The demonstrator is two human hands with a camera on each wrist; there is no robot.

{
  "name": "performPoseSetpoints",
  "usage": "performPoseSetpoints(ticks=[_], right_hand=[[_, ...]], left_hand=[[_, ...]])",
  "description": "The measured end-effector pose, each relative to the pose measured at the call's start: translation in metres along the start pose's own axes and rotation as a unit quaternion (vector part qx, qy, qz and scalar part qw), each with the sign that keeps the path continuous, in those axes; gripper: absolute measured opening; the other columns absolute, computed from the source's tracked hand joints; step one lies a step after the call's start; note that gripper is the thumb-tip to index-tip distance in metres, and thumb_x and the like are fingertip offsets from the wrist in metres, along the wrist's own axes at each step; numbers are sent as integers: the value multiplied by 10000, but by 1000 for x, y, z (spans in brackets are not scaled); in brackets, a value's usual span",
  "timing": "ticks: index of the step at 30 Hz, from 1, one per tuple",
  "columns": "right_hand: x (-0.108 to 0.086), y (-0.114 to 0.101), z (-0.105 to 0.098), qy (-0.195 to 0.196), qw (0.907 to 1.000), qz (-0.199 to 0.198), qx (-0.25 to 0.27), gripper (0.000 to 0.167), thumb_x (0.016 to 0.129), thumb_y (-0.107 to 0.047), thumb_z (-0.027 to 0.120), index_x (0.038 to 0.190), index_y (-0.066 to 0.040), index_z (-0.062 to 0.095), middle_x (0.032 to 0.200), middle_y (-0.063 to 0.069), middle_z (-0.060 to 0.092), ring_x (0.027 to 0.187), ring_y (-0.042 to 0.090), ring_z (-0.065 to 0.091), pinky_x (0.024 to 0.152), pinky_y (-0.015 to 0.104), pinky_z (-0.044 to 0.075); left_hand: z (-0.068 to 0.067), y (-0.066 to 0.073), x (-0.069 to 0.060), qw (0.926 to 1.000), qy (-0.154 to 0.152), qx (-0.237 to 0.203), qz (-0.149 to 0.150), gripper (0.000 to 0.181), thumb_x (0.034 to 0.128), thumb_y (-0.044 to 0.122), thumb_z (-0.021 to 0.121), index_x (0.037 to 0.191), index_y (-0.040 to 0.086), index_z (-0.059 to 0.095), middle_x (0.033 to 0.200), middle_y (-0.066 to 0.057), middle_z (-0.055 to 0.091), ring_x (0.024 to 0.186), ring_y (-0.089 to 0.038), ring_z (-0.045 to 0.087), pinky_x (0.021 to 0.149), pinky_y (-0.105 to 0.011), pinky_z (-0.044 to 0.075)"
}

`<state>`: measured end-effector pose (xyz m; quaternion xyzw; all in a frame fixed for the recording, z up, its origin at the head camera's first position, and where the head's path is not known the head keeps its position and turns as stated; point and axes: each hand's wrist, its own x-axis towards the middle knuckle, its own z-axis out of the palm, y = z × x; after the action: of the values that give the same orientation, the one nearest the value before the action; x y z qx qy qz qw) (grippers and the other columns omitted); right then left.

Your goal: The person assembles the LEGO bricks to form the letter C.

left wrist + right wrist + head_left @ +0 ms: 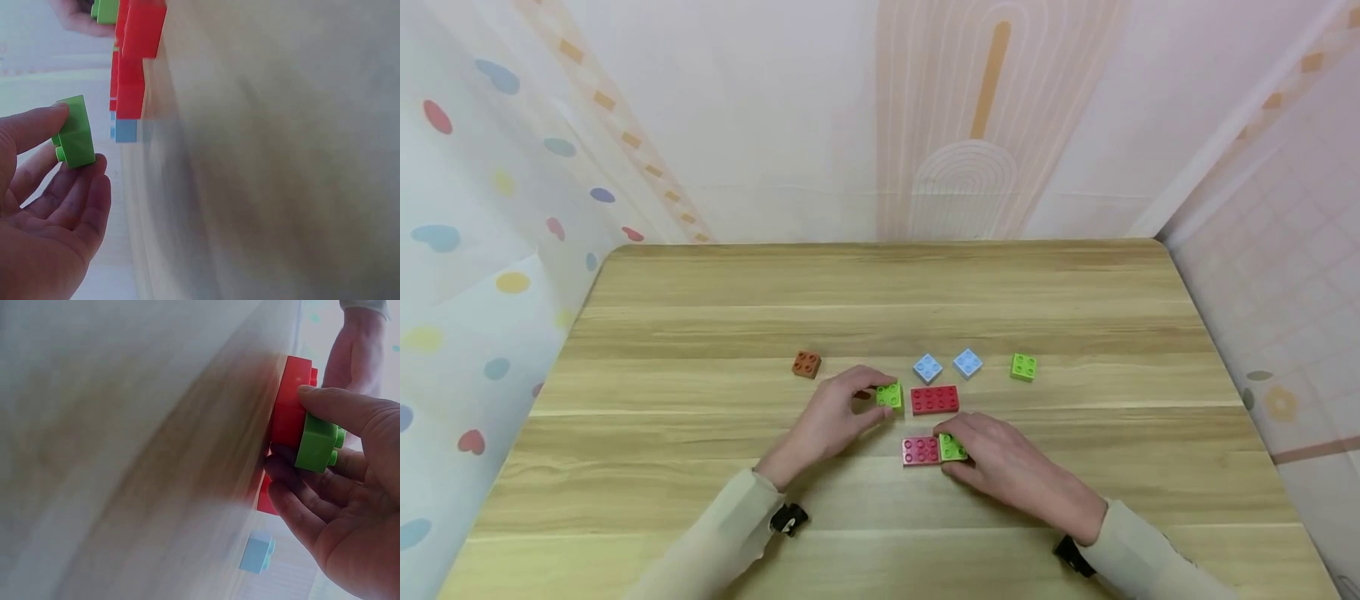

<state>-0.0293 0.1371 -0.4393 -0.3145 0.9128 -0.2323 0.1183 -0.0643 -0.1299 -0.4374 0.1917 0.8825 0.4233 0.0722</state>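
Observation:
My left hand [838, 408] pinches a light green square building brick [889, 395] between thumb and fingertips; in the left wrist view this green brick [78, 134] appears raised off the table. With the thumb and fingers of my right hand [1000, 458] I grip a second green brick [953, 447]. That green brick [315, 444] sits on one end of a red brick [290, 400], the right end as seen from the head, and the thumb also touches the red one. Just behind lies another long red brick [935, 400].
Two light blue bricks [927, 368] lie behind the reds, with a third green brick [1023, 367] to their right. A brown brick [807, 364] is at the left. Something dark brown [862, 394] shows partly behind the left fingers. Patterned sheets border the wooden table [700, 292].

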Motion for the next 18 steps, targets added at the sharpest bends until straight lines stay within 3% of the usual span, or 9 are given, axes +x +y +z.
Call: performPoseSetpoints(ticks=[11,18], right_hand=[[-1,0,0,-90,9999,113,8,449,922,-298,810,1288,-84,664,1225,63,693,1120,203,650,956,423,578],[-3,-3,1,-39,10000,56,-36,425,923,-263,811,1273,-74,663,1188,60,696,1072,184,654,917,415,586]], left_hand=[[10,2,-18,9994,-257,-157,171,385,891,101,813,1262,107,711,1222,-6,705,1055,-149,672,941,-344,584],[15,2,-24,9975,-576,-149,392,377,895,93,809,1259,100,715,1229,-12,716,1134,-165,666,1013,-369,551]])
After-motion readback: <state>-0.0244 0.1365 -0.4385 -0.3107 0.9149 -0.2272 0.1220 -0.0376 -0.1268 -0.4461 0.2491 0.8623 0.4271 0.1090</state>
